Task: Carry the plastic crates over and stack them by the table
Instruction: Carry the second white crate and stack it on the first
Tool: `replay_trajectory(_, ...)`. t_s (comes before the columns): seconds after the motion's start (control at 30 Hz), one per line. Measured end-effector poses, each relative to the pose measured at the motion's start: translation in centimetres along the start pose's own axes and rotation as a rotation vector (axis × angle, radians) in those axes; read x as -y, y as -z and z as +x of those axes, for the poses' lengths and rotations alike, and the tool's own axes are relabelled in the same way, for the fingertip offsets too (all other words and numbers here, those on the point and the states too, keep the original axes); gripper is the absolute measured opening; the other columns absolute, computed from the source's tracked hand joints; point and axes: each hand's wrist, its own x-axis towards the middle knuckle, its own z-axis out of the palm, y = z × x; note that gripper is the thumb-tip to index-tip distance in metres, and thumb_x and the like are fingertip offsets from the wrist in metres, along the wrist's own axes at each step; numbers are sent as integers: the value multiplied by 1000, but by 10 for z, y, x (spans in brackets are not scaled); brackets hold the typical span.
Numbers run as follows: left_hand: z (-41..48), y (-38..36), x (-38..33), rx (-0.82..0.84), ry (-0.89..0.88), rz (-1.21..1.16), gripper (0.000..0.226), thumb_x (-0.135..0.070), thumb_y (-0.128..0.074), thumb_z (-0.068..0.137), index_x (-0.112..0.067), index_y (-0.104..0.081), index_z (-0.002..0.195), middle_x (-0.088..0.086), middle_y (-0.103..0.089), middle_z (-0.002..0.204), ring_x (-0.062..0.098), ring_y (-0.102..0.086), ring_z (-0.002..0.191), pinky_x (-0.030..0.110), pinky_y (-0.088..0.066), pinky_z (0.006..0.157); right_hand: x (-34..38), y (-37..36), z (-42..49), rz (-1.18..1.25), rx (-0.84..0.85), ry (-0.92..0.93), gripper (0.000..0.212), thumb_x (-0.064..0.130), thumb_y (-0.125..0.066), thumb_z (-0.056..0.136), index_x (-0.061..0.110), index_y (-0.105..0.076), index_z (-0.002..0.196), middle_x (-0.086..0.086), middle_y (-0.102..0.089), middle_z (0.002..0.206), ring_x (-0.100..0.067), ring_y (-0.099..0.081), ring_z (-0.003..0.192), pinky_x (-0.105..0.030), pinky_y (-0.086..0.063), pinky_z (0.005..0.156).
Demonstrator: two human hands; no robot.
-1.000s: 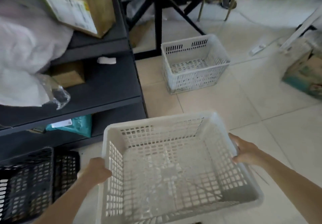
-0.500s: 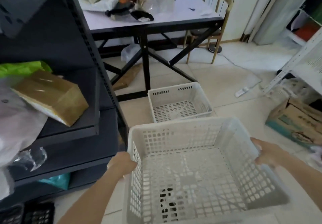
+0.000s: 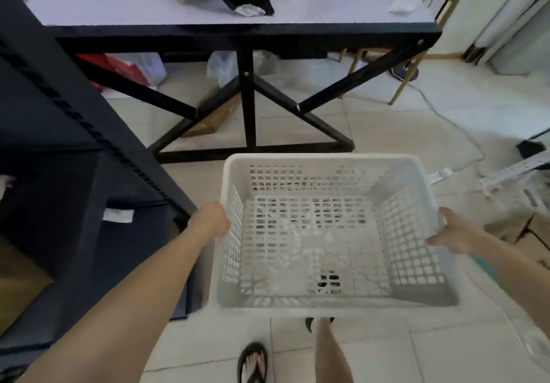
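A white crate [image 3: 327,233] is held level in the air, gripped at its side rims by the left hand [image 3: 212,218] and right hand [image 3: 452,233], both closed on it. The table [image 3: 238,29] lies straight ahead, just beyond the crate's far rim. No second crate is visible. No writing can be read.

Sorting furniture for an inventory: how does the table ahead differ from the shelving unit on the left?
The table has a pale top on a black frame; the shelving unit looks dark all over. The table has diagonal crossed braces and one surface; the shelving unit has a perforated upright post and stacked shelves. Dark bundles lie on the table. Both stand on the tiled floor.
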Motion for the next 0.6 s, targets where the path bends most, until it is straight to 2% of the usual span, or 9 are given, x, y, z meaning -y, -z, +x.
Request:
replay_trajectory(0.1,47,11,-21,-11,46,-37,35,-20,-42,96,0,-57,121,16,-60,124,32,-58,112,39,-50,94,25,18,63,-52,20,11,75,14,-80,72,2,-40,135,-23,-52,131,-39,-53,112,-42,-49,87)
replay_trajectory(0.17,77,15,-29,-11,93,-74,35,-19,-43,96,1,-56,122,18,-59,124,33,-57,113,39,-50,94,44,29,104,-83,46,31,67,16,-81,71,-1,-48,126,-22,-56,127,-37,-55,111,-39,-48,87)
replay_trajectory(0.27,121,21,-36,-32,165,-116,32,-18,-44,96,3,-56,117,20,-60,121,35,-58,109,39,-49,89,70,44,155,-75,91,68,65,14,-81,70,-2,-50,124,-21,-58,123,-36,-57,112,-41,-49,91)
replay_trajectory(0.43,172,27,-50,-61,205,-186,31,-17,-47,95,7,-53,114,24,-58,119,38,-56,108,39,-46,86,104,61,227,-88,121,90,61,15,-81,70,-1,-51,120,-20,-59,121,-36,-59,109,-39,-49,85)
replay_trajectory(0.53,196,27,-56,-76,228,-198,31,-16,-49,95,7,-49,115,25,-56,121,40,-55,110,40,-45,85,117,62,260,-95,152,86,54,16,-82,68,-4,-55,110,-21,-61,114,-35,-62,104,-41,-51,85)
replay_trajectory(0.6,211,27,-58,-85,219,-189,30,-15,-48,95,8,-48,114,27,-57,118,41,-56,107,41,-45,81,121,58,276,-110,168,72,50,17,-83,68,-1,-51,102,-21,-59,110,-33,-62,101,-40,-51,83)
